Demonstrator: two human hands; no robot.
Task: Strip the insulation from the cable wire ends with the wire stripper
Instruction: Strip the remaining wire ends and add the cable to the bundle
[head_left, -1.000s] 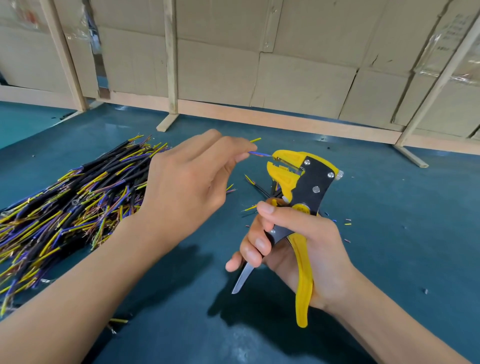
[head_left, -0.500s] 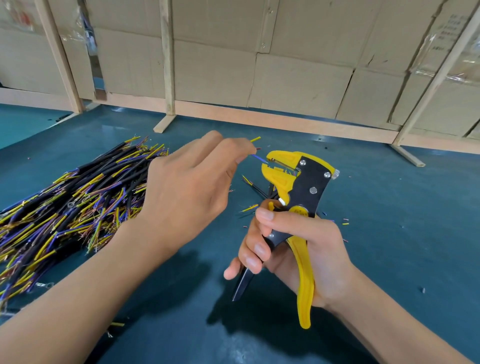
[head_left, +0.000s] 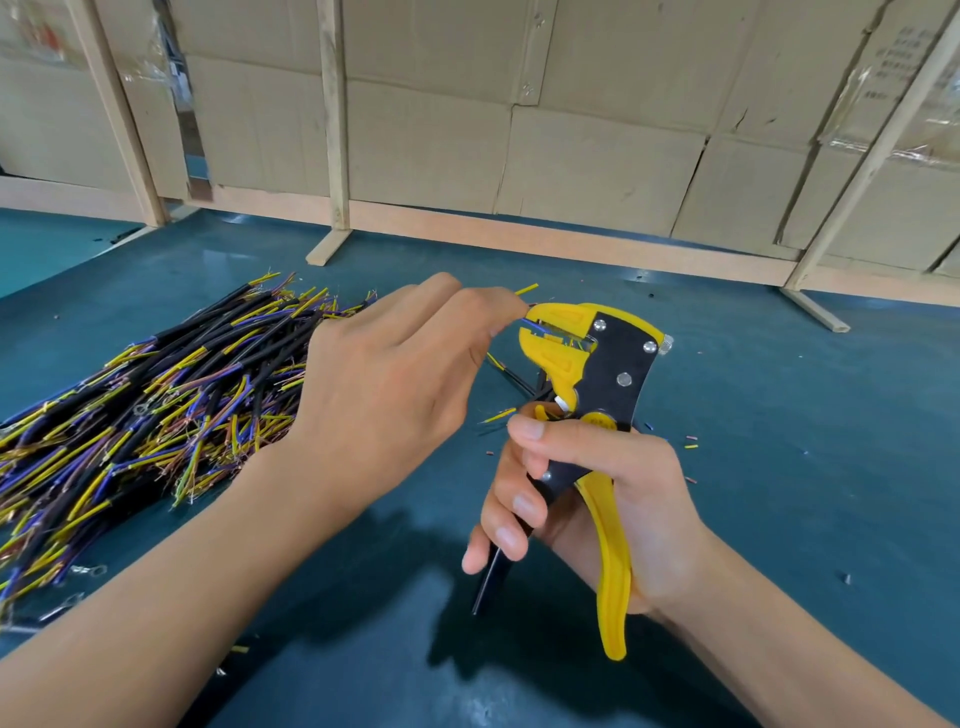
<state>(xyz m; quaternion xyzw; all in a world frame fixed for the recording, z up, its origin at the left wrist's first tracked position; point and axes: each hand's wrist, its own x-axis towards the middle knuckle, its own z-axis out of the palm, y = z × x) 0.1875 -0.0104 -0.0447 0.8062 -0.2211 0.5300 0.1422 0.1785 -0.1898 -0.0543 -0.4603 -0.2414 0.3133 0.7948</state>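
teal bench (head_left: 779, 415): left hand (head_left: 384, 384) pinches blue wire (head_left: 531, 326) into wire stripper (head_left: 597, 374), gripped by right hand (head_left: 613, 499).

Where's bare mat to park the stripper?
Right of the wire stripper in the right hand, toward the wooden foot: open mat, a few insulation scraps. Crowded: the cable pile beyond the left hand.

The left hand (head_left: 384, 384) is held raised with fingertips pinched together; the right hand (head_left: 613, 499) is curled in a grip
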